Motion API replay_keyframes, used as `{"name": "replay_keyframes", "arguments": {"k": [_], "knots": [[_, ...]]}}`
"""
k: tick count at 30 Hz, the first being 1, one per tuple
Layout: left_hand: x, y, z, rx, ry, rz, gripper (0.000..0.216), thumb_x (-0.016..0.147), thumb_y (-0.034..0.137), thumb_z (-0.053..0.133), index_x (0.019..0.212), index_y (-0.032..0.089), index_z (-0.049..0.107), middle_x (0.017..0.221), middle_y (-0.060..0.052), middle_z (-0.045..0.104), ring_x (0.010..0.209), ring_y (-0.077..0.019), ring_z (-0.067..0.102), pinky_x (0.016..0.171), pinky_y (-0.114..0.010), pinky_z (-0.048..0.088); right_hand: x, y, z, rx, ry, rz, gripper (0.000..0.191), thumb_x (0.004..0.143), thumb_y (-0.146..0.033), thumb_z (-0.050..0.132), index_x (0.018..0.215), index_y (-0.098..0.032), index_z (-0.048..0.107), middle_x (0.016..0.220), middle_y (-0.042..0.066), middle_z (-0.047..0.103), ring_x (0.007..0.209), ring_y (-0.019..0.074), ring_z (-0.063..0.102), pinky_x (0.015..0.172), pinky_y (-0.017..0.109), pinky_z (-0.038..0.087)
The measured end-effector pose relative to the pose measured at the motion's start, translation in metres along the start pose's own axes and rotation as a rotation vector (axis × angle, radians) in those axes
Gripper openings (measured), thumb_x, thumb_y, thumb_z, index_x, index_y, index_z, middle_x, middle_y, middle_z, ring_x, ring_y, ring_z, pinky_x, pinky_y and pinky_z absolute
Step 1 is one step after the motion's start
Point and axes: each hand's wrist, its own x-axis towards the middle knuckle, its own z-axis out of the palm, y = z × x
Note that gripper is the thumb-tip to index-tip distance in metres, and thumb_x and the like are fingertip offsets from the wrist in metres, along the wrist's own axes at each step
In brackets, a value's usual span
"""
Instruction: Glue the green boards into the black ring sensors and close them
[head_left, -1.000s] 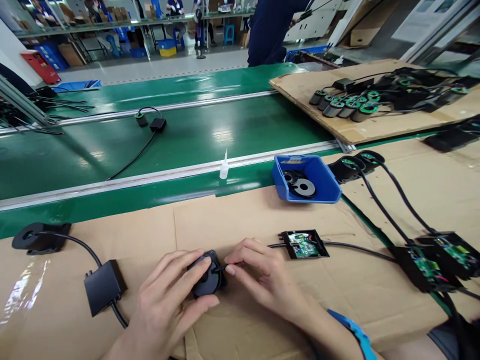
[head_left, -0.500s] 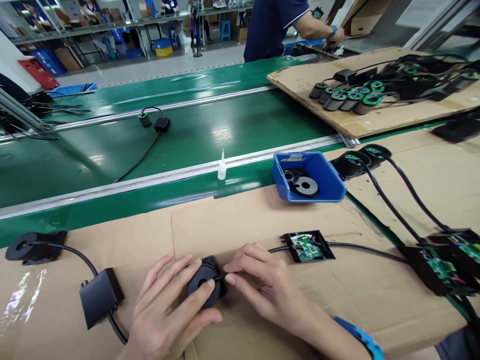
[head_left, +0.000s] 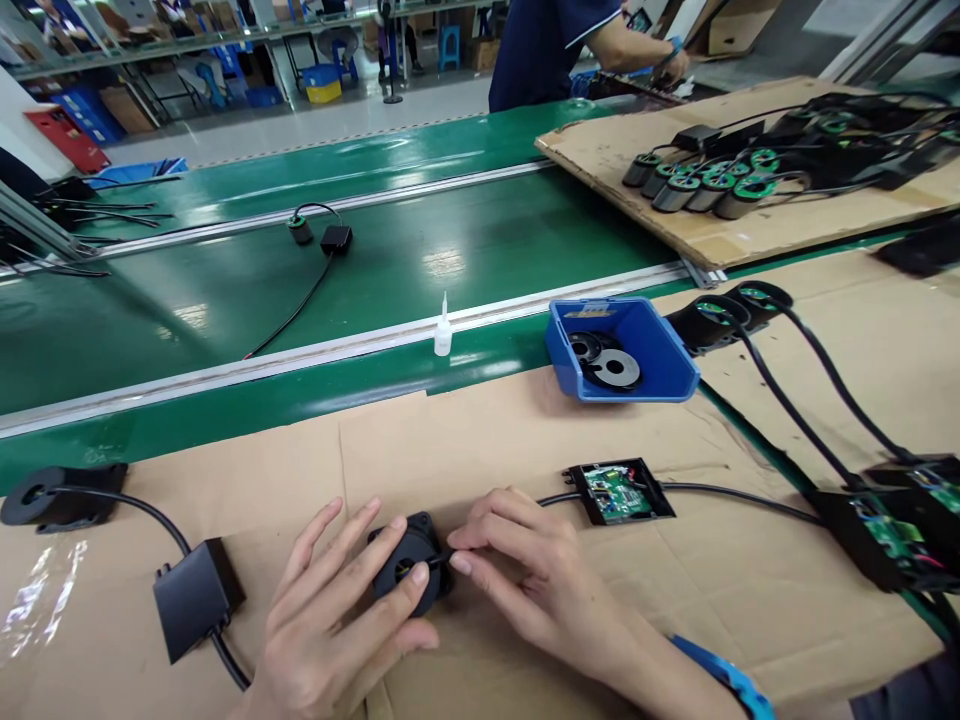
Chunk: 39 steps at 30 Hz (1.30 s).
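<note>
A black round housing (head_left: 407, 552) with a hole in its middle lies on the cardboard in front of me. My left hand (head_left: 341, 610) rests over its left side, index finger and thumb against it, the other fingers spread. At the housing's right edge, my right hand (head_left: 529, 570) pinches a black cable (head_left: 444, 556) between thumb and index finger. Beyond that hand, a cable runs to an uncovered black box with a green circuit board (head_left: 619, 490); my fingers hide the stretch between. To the left sit a closed black box (head_left: 196, 598) and a similar round housing (head_left: 64, 495), joined by cable.
A blue bin (head_left: 660, 350) holds flat discs. Near it stands a white dropper bottle (head_left: 442, 335). Two cabled housings (head_left: 712, 320) and open boxes lie right. A cardboard sheet (head_left: 592, 150) carries several motor parts. Across the green belt (head_left: 420, 235), a person (head_left: 547, 50) works.
The small cabled part on the green belt has shifted slightly right. My left fingers have moved a little over the housing; my right hand keeps its pinch. The view has tilted slightly.
</note>
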Motion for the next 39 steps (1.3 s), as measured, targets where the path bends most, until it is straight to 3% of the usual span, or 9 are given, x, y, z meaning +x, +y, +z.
{"name": "replay_keyframes", "arguments": {"k": [10, 17, 21, 24, 28, 32, 33, 36, 39], "knots": [[-0.001, 0.003, 0.001, 0.007, -0.046, -0.005, 0.022, 0.086, 0.021, 0.073, 0.108, 0.019, 0.070, 0.127, -0.011, 0.068, 0.132, -0.0352, 0.051, 0.107, -0.064, 0.040, -0.001, 0.000, 0.001, -0.019, 0.021, -0.027, 0.010, 0.092, -0.014, 0.058, 0.091, -0.018, 0.067, 0.077, 0.004, 0.065, 0.070, 0.0157, 0.059, 0.064, 0.028, 0.047], [0.009, 0.012, 0.000, 0.068, -0.055, 0.009, 0.012, 0.095, 0.017, 0.059, 0.100, 0.013, 0.068, 0.121, -0.020, 0.070, 0.133, -0.0347, 0.050, 0.113, -0.062, 0.033, 0.000, 0.001, 0.000, -0.015, 0.035, -0.042, 0.011, 0.091, -0.011, 0.059, 0.093, -0.017, 0.068, 0.077, 0.004, 0.065, 0.070, 0.0150, 0.059, 0.064, 0.027, 0.048], [0.012, 0.013, 0.000, 0.125, -0.151, 0.072, 0.013, 0.090, 0.015, 0.064, 0.102, 0.012, 0.068, 0.123, -0.023, 0.068, 0.135, -0.0371, 0.047, 0.116, -0.065, 0.022, -0.001, 0.001, 0.000, -0.014, 0.047, -0.043, 0.012, 0.092, -0.012, 0.059, 0.094, -0.018, 0.068, 0.078, 0.004, 0.065, 0.071, 0.0153, 0.060, 0.064, 0.028, 0.049], [0.010, 0.010, 0.005, 0.070, -0.113, -0.018, 0.013, 0.090, 0.019, 0.066, 0.102, 0.016, 0.067, 0.129, -0.020, 0.065, 0.137, -0.0391, 0.044, 0.113, -0.073, 0.019, -0.002, 0.002, 0.000, -0.022, 0.041, -0.042, 0.013, 0.092, -0.011, 0.058, 0.096, -0.019, 0.068, 0.079, 0.004, 0.065, 0.071, 0.0158, 0.060, 0.065, 0.029, 0.050], [0.005, 0.002, 0.014, 0.005, -0.121, -0.060, 0.023, 0.085, 0.024, 0.072, 0.106, 0.020, 0.064, 0.136, -0.020, 0.059, 0.138, -0.0398, 0.042, 0.107, -0.070, 0.036, 0.000, 0.002, -0.001, -0.073, 0.056, -0.072, 0.015, 0.091, -0.010, 0.058, 0.096, -0.019, 0.068, 0.081, 0.005, 0.065, 0.073, 0.0163, 0.059, 0.066, 0.030, 0.050], [0.002, -0.007, 0.020, -0.123, -0.100, -0.033, 0.030, 0.085, 0.020, 0.071, 0.112, 0.017, 0.060, 0.130, -0.023, 0.062, 0.126, -0.0323, 0.057, 0.095, -0.046, 0.057, -0.005, -0.009, -0.004, -0.214, 0.207, -0.066, 0.010, 0.089, -0.013, 0.058, 0.088, -0.019, 0.065, 0.081, 0.007, 0.064, 0.076, 0.0199, 0.060, 0.066, 0.033, 0.050], [0.002, -0.008, 0.021, -0.170, -0.082, -0.042, 0.028, 0.087, 0.020, 0.068, 0.113, 0.016, 0.060, 0.126, -0.023, 0.064, 0.121, -0.0291, 0.062, 0.091, -0.039, 0.060, -0.007, -0.014, -0.005, -0.207, 0.175, -0.022, 0.010, 0.089, -0.013, 0.057, 0.084, -0.019, 0.064, 0.076, 0.005, 0.063, 0.071, 0.0189, 0.060, 0.061, 0.031, 0.049], [0.000, -0.008, 0.024, -0.246, -0.016, -0.055, 0.023, 0.090, 0.019, 0.063, 0.112, 0.013, 0.061, 0.115, -0.021, 0.068, 0.107, -0.0234, 0.070, 0.082, -0.028, 0.062, -0.016, -0.027, -0.002, -0.069, -0.118, 0.221, 0.012, 0.093, -0.018, 0.054, 0.084, -0.021, 0.062, 0.068, 0.001, 0.066, 0.057, 0.0158, 0.062, 0.050, 0.026, 0.047], [0.002, -0.002, 0.022, -0.221, 0.062, -0.016, 0.019, 0.091, 0.017, 0.061, 0.110, 0.014, 0.064, 0.114, -0.021, 0.069, 0.107, -0.0244, 0.069, 0.085, -0.031, 0.062, -0.023, -0.032, 0.009, 0.050, -0.205, 0.364, 0.022, 0.096, -0.029, 0.053, 0.114, -0.020, 0.062, 0.106, 0.010, 0.072, 0.091, 0.0226, 0.070, 0.075, 0.032, 0.059]]}}
